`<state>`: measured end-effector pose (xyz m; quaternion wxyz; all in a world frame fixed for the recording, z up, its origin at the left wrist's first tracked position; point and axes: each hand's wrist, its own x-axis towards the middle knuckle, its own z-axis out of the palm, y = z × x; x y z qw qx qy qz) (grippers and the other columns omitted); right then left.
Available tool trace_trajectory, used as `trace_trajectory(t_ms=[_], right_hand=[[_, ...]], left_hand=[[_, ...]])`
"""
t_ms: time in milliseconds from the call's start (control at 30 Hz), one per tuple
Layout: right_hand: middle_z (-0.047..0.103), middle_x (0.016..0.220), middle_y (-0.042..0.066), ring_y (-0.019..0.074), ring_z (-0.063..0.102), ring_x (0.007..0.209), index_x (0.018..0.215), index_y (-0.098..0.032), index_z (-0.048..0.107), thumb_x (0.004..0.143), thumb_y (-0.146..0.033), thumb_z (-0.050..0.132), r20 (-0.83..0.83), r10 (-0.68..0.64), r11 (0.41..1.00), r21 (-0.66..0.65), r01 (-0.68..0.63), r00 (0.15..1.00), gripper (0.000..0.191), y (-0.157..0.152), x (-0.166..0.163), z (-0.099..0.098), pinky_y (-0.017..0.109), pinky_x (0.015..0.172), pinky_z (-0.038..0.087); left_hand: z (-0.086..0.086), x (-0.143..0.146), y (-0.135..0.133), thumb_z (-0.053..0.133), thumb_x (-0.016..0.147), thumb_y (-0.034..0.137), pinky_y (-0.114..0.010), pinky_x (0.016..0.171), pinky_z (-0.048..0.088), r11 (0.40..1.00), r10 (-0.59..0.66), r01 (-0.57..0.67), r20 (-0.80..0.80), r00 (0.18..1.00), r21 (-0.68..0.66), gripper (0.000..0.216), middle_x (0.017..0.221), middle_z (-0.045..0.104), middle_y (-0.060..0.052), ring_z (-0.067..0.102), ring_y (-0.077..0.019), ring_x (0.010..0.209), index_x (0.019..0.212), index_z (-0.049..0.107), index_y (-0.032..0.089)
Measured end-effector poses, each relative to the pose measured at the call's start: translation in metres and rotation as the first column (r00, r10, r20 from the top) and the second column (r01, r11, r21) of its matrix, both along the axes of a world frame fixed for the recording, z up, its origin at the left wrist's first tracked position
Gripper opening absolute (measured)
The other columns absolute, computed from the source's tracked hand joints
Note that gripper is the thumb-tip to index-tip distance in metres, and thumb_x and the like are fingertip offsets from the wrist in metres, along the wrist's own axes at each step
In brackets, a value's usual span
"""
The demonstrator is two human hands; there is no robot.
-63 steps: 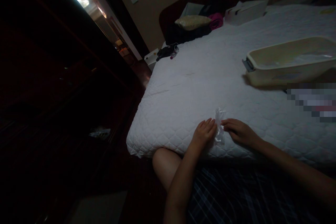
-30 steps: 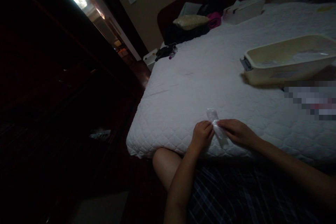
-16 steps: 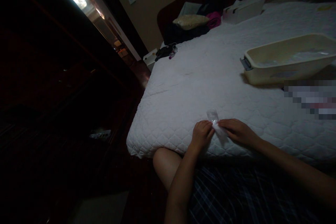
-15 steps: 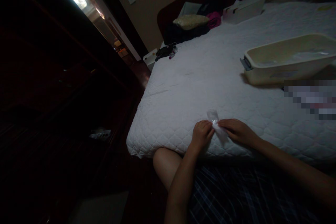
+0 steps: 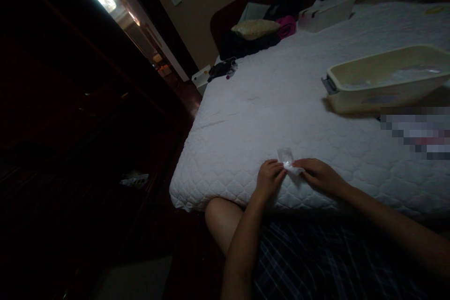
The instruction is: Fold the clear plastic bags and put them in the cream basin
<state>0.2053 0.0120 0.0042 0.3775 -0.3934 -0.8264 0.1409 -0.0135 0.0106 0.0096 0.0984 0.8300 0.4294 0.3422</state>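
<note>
A small clear plastic wrapper (image 5: 286, 158) lies on the white quilted bed (image 5: 281, 103) near its front edge. My left hand (image 5: 269, 179) is curled, its fingertips pinching the wrapper's left side. My right hand (image 5: 318, 176) rests on the quilt and pinches the wrapper's right side. Both hands meet over the crumpled plastic. The room is dim, so finer detail of the wrapper is hard to make out.
A cream plastic tub (image 5: 386, 79) stands on the bed at the right. A white box (image 5: 325, 11), a pink item (image 5: 286, 26), a beige cushion (image 5: 255, 29) and dark clothes (image 5: 242, 44) lie at the far end. Dark furniture fills the left.
The wrapper stood longer and upright between my hands earlier; now it is folded down shorter and flatter. My left hand went from flat fingers to a curled pinch. Both hands stayed in place.
</note>
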Motion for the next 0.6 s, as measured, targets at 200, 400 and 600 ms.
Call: trace_trajectory(t_ms=[200, 400, 600], right_hand=[[0.074, 0.092, 0.006, 0.0212, 0.068, 0.085, 0.094, -0.024, 0.071, 0.086, -0.031, 0.049, -0.034, -0.041, 0.996, -0.085, 0.038, 0.999, 0.025, -0.001, -0.003, 0.007, 0.038, 0.077, 0.055], [0.073, 0.085, 0.006, 0.0203, 0.067, 0.078, 0.086, -0.023, 0.071, 0.087, -0.038, 0.051, -0.060, -0.098, 0.984, -0.155, 0.087, 0.993, 0.025, -0.002, -0.007, 0.011, 0.035, 0.072, 0.054], [0.073, 0.083, 0.006, 0.0202, 0.067, 0.074, 0.082, -0.021, 0.072, 0.085, -0.043, 0.053, -0.045, -0.191, 0.951, -0.257, 0.174, 0.980, 0.030, 0.000, -0.014, 0.013, 0.033, 0.069, 0.053]], left_hand=[[0.005, 0.003, -0.003, 0.063, 0.087, 0.024, -0.041, 0.093, 0.053, 1.000, -0.007, 0.007, 0.010, 1.000, -0.006, 0.012, 0.099, 0.074, -0.004, 0.063, -0.0203, 0.103, 0.093, 0.072, 0.021], [0.008, 0.008, -0.005, 0.058, 0.090, 0.024, -0.036, 0.090, 0.054, 0.998, 0.055, -0.054, 0.032, 0.998, -0.015, 0.015, 0.092, 0.075, -0.003, 0.064, -0.0192, 0.099, 0.091, 0.072, 0.019], [0.011, 0.016, -0.005, 0.058, 0.089, 0.022, -0.031, 0.086, 0.053, 0.989, 0.143, -0.142, 0.015, 0.990, -0.048, 0.015, 0.085, 0.074, -0.003, 0.064, -0.0170, 0.092, 0.084, 0.072, 0.019]])
